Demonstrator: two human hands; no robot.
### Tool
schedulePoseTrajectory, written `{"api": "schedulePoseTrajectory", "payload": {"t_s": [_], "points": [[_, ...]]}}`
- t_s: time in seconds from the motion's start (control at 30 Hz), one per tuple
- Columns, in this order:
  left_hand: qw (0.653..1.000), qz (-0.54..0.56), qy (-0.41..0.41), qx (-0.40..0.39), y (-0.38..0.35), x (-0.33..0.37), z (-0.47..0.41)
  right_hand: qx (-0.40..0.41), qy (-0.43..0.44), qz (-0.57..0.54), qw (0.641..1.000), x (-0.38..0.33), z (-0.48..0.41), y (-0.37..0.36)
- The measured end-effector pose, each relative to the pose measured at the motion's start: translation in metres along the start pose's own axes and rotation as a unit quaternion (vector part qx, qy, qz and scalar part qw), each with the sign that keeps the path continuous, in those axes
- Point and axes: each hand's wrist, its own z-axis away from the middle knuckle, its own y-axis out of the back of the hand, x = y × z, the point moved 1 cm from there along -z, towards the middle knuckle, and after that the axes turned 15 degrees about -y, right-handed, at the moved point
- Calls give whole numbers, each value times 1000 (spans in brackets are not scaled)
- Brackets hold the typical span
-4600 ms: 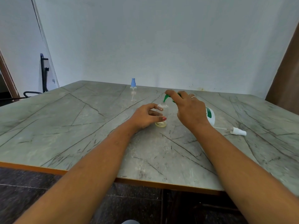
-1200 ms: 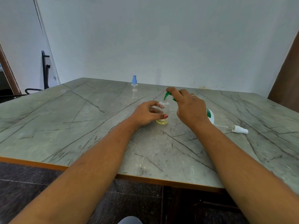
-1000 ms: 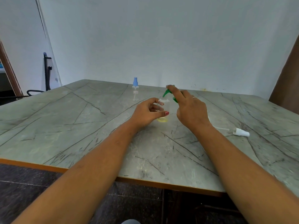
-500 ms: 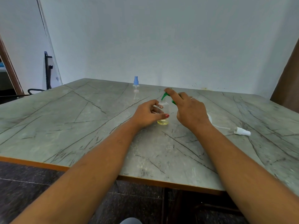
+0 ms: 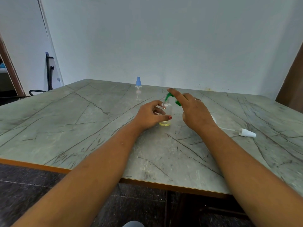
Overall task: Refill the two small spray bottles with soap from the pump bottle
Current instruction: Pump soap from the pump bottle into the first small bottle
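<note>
A small clear spray bottle stands uncapped mid-table with a little yellow soap at its bottom. My left hand grips it from the left, thumb across its front. The green pump head has its spout over the bottle's threaded neck. My right hand rests its straight index finger on top of the pump head. The pump bottle's white body is almost wholly hidden behind that hand. A second small bottle with a blue spray cap stands upright farther back.
A white spray cap with its dip tube lies on the grey marble-patterned table to the right. The table's orange front edge runs below my forearms. A white wall stands behind, with a dark chair at far left.
Both hands keep their places; the left still grips the small bottle and the right index finger stays on the pump head. Only the view has shifted slightly.
</note>
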Motion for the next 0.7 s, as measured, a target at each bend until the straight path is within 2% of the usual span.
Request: {"api": "schedulePoseTrajectory", "payload": {"t_s": [0.27,0.7], "points": [[988,-64,-87,106,11,-2,-4,21,-26,-30,999,5,-1,3],[994,-35,-75,76,1,3,-3,40,-32,-75,996,1,0,4]]}}
